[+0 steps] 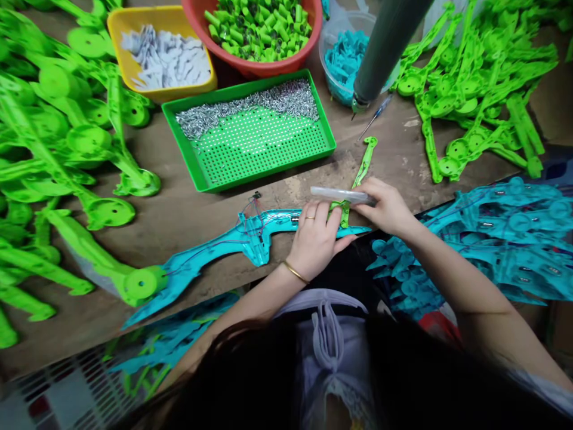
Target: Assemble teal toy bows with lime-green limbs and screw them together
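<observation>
A long blue plastic shell [210,242], curved like a toy bow, lies open side up along the table's front edge, with thin wires and a small switch-like part at its middle. My left hand [316,236], with a ring and a bracelet, rests over its right part. Its bent fingers close on a green plastic piece [344,214] lying across the shell. My right hand [387,206] is closed on the right end of a whitish, see-through plastic strip [335,193], just above that piece. Another green arm-shaped part [367,158] lies beyond the strip.
A green perforated tray [250,167] holds screws. Behind stand a yellow bin [125,54], a red bowl [255,68] and a clear tub [331,77]. A dark powered screwdriver [385,54] hangs above a small screwdriver [376,116]. Green parts [470,95] and blue shells [505,239] lie right.
</observation>
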`<state>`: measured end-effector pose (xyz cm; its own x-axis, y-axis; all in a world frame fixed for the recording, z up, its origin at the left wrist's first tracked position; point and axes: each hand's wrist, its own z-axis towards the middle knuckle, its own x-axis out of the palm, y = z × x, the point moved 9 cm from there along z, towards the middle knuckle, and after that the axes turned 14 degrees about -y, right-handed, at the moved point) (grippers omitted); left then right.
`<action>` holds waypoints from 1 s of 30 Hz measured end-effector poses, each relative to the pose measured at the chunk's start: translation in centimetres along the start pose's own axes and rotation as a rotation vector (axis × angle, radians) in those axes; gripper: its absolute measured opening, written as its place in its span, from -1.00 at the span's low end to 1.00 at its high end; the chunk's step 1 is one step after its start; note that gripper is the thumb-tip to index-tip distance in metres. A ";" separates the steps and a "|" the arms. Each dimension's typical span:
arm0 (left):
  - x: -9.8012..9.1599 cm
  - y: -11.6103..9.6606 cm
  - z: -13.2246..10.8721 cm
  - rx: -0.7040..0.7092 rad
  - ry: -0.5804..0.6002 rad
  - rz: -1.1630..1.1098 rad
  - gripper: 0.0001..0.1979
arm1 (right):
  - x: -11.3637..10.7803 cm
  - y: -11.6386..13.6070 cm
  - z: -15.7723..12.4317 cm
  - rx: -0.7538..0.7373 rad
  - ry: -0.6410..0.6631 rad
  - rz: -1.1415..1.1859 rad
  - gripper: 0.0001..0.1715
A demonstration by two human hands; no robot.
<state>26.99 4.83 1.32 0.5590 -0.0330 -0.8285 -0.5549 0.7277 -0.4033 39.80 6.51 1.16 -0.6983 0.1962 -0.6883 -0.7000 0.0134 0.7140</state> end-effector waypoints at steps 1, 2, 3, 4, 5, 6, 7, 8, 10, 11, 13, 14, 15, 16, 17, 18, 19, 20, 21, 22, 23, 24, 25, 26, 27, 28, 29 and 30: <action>0.0 0.0 0.0 0.002 0.002 0.003 -0.46 | 0.4 0.1 0.0 -0.013 0.013 -0.009 -0.90; 0.1 0.1 -0.1 0.003 0.005 0.003 -0.46 | 0.6 0.2 0.1 -0.020 0.020 -0.026 -0.90; 0.1 0.1 -0.1 0.001 0.010 -0.002 -0.47 | 0.8 0.2 0.1 -0.022 0.022 -0.044 -0.91; 0.2 0.2 -0.2 -0.002 0.015 -0.011 -0.47 | 0.9 0.1 0.1 -0.021 0.021 -0.062 -0.91; 0.3 0.2 -0.2 -0.004 0.018 -0.023 -0.47 | 1.0 0.1 0.1 -0.019 0.017 -0.079 -0.91; 0.3 0.2 -0.2 -0.005 0.021 -0.035 -0.47 | 1.0 0.0 0.1 -0.015 0.012 -0.094 -0.92; 0.3 0.2 -0.2 -0.006 0.023 -0.043 -0.46 | 1.0 -0.1 0.1 -0.011 0.010 -0.105 -0.92; 0.3 0.2 -0.2 -0.007 0.027 -0.045 -0.46 | 0.9 -0.1 0.1 -0.010 0.008 -0.108 -0.92; 0.3 0.2 0.0 -0.014 0.045 -0.034 -0.45 | 0.9 -0.1 0.1 -0.012 0.018 -0.085 -0.92; 0.3 0.2 0.0 -0.018 0.058 -0.024 -0.45 | 0.9 -0.1 0.1 -0.007 0.028 -0.062 -0.93; 0.4 0.2 0.2 -0.026 0.083 -0.010 -0.45 | 0.8 -0.2 0.2 0.021 0.034 -0.022 -0.93; 0.4 0.2 0.2 -0.027 0.091 -0.005 -0.45 | 0.6 -0.4 0.3 0.039 0.029 -0.014 -0.93; 0.4 0.2 0.3 -0.026 0.094 -0.001 -0.45 | 0.5 -0.5 0.4 0.053 0.021 -0.014 -0.92; 0.4 0.2 0.3 -0.024 0.092 0.002 -0.44 | 0.5 -0.6 0.4 0.059 0.015 -0.020 -0.92; 0.4 0.2 0.2 -0.023 0.086 0.003 -0.44 | 0.4 -0.6 0.5 0.057 0.014 -0.029 -0.92; 0.4 0.3 0.2 -0.022 0.075 0.000 -0.44 | 0.5 -0.6 0.5 0.051 0.019 -0.038 -0.93; 0.3 0.3 0.2 -0.022 0.064 -0.005 -0.43 | 0.6 -0.5 0.5 0.043 0.026 -0.046 -0.94; 0.3 0.3 0.1 -0.022 0.054 -0.013 -0.43 | 0.7 -0.5 0.5 0.036 0.031 -0.054 -0.96; 0.3 0.3 0.1 -0.023 0.046 -0.020 -0.42 | 0.7 -0.5 0.5 0.033 0.032 -0.062 -0.96; 0.3 0.3 0.0 -0.023 0.043 -0.023 -0.41 | 0.7 -0.6 0.5 0.031 0.030 -0.069 -0.97; 0.3 0.3 0.0 -0.024 0.044 -0.024 -0.40 | 0.7 -0.6 0.5 0.030 0.026 -0.077 -0.98; 0.3 0.3 0.0 -0.025 0.048 -0.021 -0.40 | 0.8 -0.6 0.5 0.030 0.022 -0.084 -0.98; 0.3 0.3 0.0 -0.029 0.057 -0.016 -0.40 | 0.8 -0.6 0.5 0.031 0.021 -0.092 -0.99; 0.3 0.3 0.0 -0.034 0.067 -0.011 -0.41 | 0.9 -0.6 0.5 0.033 0.023 -0.101 -0.99; 0.4 0.4 0.1 -0.039 0.079 -0.006 -0.42 | 1.0 -0.5 0.5 0.036 0.027 -0.111 -0.98; 0.4 0.4 0.1 -0.043 0.091 -0.001 -0.44 | 1.0 -0.4 0.5 0.039 0.031 -0.119 -0.98; 0.5 0.4 0.1 -0.046 0.103 0.002 -0.45 | 0.9 -0.3 0.5 0.047 0.036 -0.119 -0.98; 0.5 0.4 0.2 -0.046 0.114 0.005 -0.45 | 0.8 -0.3 0.5 0.064 0.040 -0.106 -0.97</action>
<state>27.17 5.21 0.80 0.4841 -0.1087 -0.8682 -0.5865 0.6960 -0.4142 39.49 7.19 0.49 -0.6275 0.1508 -0.7639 -0.7600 0.0947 0.6430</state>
